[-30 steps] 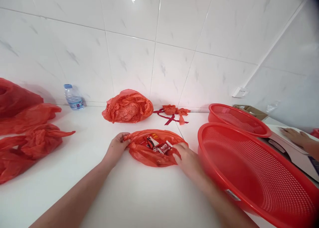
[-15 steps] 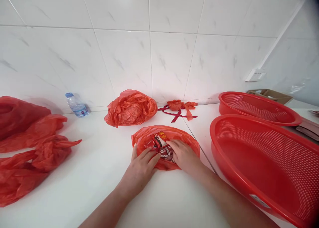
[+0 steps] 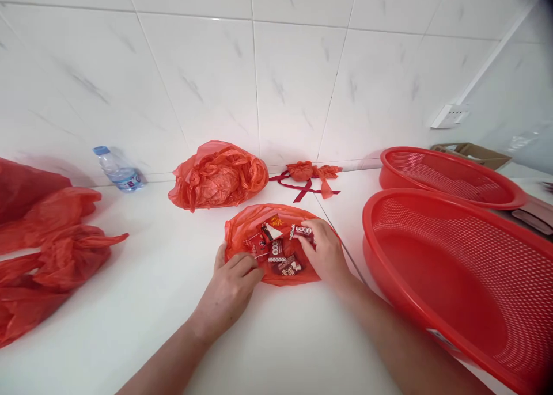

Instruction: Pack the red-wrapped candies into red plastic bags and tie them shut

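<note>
An open red plastic bag lies on the white table, with several small wrapped snacks inside. My right hand reaches over its right side, thumb and fingers closed on a dark red wrapped snack. Other packets lie in the bag: a brown-red snack, another snack by the near rim, and a red and white packet. My left hand is at the bag's near left edge with its fingers curled over the plastic; the fingertips are partly hidden.
Two red perforated baskets stand on the right, one behind the other. At the back are a crumpled red bag, a dark red ribbon and a water bottle. More red bags lie left, and a cardboard box stands far right.
My left hand moved from the left rim into the bag, then back to its near left edge. My right hand lifted a snack out of the pile. Another person's hand at right left view.
</note>
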Available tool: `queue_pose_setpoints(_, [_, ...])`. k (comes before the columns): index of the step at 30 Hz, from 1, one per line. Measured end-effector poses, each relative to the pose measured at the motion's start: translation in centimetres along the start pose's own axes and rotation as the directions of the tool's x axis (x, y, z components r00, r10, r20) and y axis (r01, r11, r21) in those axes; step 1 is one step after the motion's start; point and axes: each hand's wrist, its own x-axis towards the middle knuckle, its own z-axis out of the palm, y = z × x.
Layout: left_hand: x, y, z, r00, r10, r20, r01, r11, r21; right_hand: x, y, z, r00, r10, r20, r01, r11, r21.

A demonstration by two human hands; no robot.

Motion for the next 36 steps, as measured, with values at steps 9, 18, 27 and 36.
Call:
queue_pose_setpoints(9, [-0.2, -0.4, 0.2, 1.000, 0.003, 0.008, -0.003, 1.000, -0.011, 0.1, 0.5, -2.4, 0.999, 0.034, 0.025, -0.032, 0.996, -0.088])
queue_pose_setpoints(18, [0.0, -0.5, 0.2, 1.000, 0.008, 0.008, -0.008, 1.000, -0.027, -1.0, 0.1, -2.7, 0.906, 0.251, 0.341, -0.093, 0.904, -0.418])
queue_pose_setpoints(27, [0.1, 0.3, -0.1, 0.998, -0.005, -0.070, 0.002, 0.999, -0.042, -1.2, -1.6, -2.6, 0.975, 0.142, 0.170, -0.137, 0.990, -0.041])
queue_pose_setpoints(36, [-0.2, 0.0, -0.7, 0.985, 0.011, -0.171, -0.018, 0.999, -0.045, -1.6, -3.9, -2.3, 0.919, 0.191, 0.344, -0.319, 0.873, 0.368])
